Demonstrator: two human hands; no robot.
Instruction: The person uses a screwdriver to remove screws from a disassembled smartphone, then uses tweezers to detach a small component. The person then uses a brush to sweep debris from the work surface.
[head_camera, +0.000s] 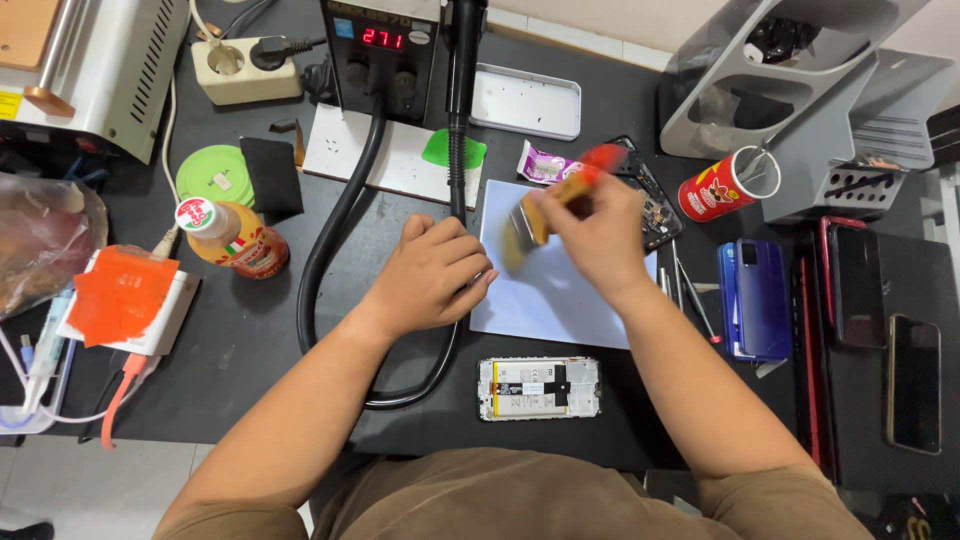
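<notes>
black hose (330, 240) and bottle (235, 240) crowd left; white mat (560, 300) lies bare.

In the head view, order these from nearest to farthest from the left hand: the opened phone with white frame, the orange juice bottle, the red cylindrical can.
1. Opened phone with white frame, just below the left hand, toward the person.
2. Orange juice bottle, out to the left side.
3. Red cylindrical can, far right, beyond the right hand.

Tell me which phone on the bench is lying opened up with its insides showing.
The white-framed phone at the near edge, below the white mat: its internals face up. The blue phone and the dark phones at right are closed.
</notes>
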